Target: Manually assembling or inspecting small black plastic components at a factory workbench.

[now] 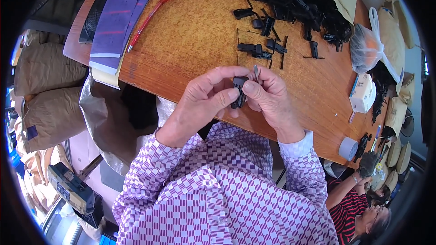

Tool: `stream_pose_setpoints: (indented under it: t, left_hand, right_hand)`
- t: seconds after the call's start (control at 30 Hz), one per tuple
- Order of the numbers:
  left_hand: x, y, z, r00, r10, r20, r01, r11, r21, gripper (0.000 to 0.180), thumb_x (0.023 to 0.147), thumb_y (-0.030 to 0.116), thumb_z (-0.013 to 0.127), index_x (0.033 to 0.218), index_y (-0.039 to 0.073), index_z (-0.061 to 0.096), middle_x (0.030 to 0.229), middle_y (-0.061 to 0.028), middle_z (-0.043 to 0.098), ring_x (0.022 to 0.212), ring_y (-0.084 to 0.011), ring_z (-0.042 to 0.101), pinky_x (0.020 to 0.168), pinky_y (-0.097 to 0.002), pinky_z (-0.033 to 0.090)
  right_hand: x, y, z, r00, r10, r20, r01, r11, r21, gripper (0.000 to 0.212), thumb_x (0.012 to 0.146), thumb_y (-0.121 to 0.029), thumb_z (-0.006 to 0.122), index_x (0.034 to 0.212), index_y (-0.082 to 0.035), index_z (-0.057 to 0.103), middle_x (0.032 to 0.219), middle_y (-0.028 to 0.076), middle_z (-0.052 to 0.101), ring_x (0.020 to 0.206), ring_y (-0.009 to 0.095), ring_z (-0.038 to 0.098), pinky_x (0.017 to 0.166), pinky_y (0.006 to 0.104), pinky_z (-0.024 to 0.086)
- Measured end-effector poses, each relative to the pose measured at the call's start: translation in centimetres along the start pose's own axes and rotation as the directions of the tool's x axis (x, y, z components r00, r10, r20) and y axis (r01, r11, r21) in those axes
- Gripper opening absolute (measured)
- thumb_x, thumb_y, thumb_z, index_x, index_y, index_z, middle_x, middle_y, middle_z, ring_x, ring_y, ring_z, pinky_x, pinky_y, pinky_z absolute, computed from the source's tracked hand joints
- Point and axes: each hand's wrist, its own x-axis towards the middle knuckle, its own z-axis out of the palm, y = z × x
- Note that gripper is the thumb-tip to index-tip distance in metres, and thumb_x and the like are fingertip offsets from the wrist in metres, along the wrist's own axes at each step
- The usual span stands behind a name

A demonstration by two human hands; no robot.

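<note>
Both of my hands meet above the near edge of the wooden table (181, 41). My left hand (197, 95) is closed, pinching a small black plastic part (238, 92) between thumb and fingers. My right hand (274, 102) is closed too, its thumb against the same part. A thin grey metal blade (256, 72) sticks up between the right fingers; its lower end is hidden. Just beyond my hands lie several loose black plastic parts (255, 51) with thin arms. Farther back is a large heap of similar black parts (295, 2).
At left on the table are a red pen (153, 17) and purple printed sheets (116, 22). On the right are a tied plastic bag (364, 50), a white box (362, 93) and a tape roll (348, 148). An open sack (100, 122) stands by the left edge. Another person (347, 204) works at lower right.
</note>
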Motion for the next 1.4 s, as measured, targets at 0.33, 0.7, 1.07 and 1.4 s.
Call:
stream_pose_setpoints:
  t: [0.33,0.7,1.07,1.4]
  left_hand:
    - [1.1,-1.7,2.2,0.986,0.157,0.049,-0.162,0.883,0.441,0.042,0.090,-0.007,0.050,0.129,0.004,0.041,0.093,-0.0045,0.058,0.078,-0.0098,0.063,0.067,-0.0222,0.052]
    - [1.9,-2.8,2.7,0.993,0.118,-0.004,-0.105,0.900,0.424,0.028,0.089,-0.007,0.052,0.114,0.003,0.041,0.089,-0.0076,0.058,0.076,-0.0128,0.064,0.064,-0.0255,0.054]
    - [1.0,-3.8,2.1,0.881,0.458,-0.116,-0.251,0.661,0.707,0.029,0.085,-0.007,0.056,0.110,0.004,0.045,0.079,-0.0147,0.057,0.069,-0.0275,0.063,0.059,-0.0334,0.049]
    - [-6.5,-1.3,-3.7,0.840,0.438,-0.319,0.019,0.566,0.824,0.021,0.084,-0.003,0.060,0.103,0.002,0.053,0.079,-0.0120,0.059,0.064,-0.0191,0.063,0.058,-0.0287,0.049]
  right_hand:
    - [-2.6,1.4,-1.1,0.967,-0.185,-0.175,0.073,0.860,-0.505,0.018,0.098,-0.018,0.052,0.094,-0.001,0.056,0.074,-0.001,0.054,0.070,0.005,0.051,0.062,0.0206,0.044]
    - [-3.3,1.4,-1.1,0.973,-0.179,-0.144,0.058,0.798,-0.599,0.017,0.100,-0.015,0.044,0.099,-0.001,0.054,0.076,0.001,0.052,0.068,0.007,0.050,0.059,0.0215,0.042]
    - [-1.4,2.6,0.2,0.960,-0.264,-0.091,0.140,0.737,-0.661,0.011,0.097,-0.011,0.048,0.102,-0.002,0.051,0.077,0.018,0.060,0.071,0.031,0.064,0.060,0.0350,0.047]
    - [1.0,0.6,0.5,0.939,-0.342,-0.019,0.140,0.433,-0.891,0.021,0.093,-0.017,0.057,0.110,-0.005,0.054,0.070,0.008,0.060,0.060,0.014,0.058,0.053,0.0280,0.044]
